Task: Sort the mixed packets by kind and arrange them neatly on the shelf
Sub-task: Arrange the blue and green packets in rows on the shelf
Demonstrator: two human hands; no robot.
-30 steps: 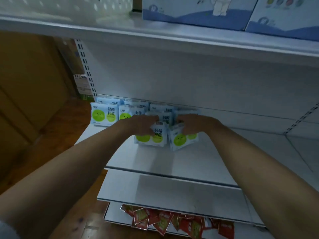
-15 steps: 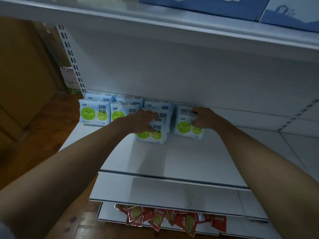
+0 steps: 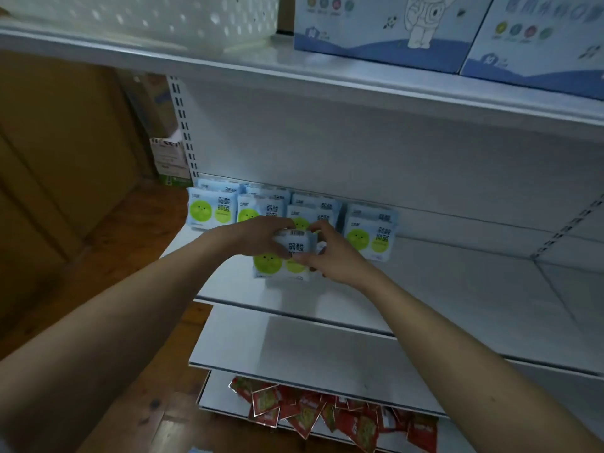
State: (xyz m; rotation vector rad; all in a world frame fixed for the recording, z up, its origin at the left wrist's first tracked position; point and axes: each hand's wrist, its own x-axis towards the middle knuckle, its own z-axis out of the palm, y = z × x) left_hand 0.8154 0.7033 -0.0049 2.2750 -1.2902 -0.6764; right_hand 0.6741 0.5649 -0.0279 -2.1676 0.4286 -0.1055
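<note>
Near the shelf (image 3: 457, 289) back edge, we grip one blue-white packet (image 3: 287, 256) between our left hand (image 3: 261, 233) and right hand (image 3: 327, 253), fingers curled on its side edges; it looks light, soft, squashy.

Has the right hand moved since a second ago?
Yes. The right hand left the packet it set beside the back row and shifted left to the front packet, which the left hand also grips.

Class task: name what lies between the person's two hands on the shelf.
A blue-white packet with green circles, gripped by the left hand and right hand, seen in the head view.
</note>
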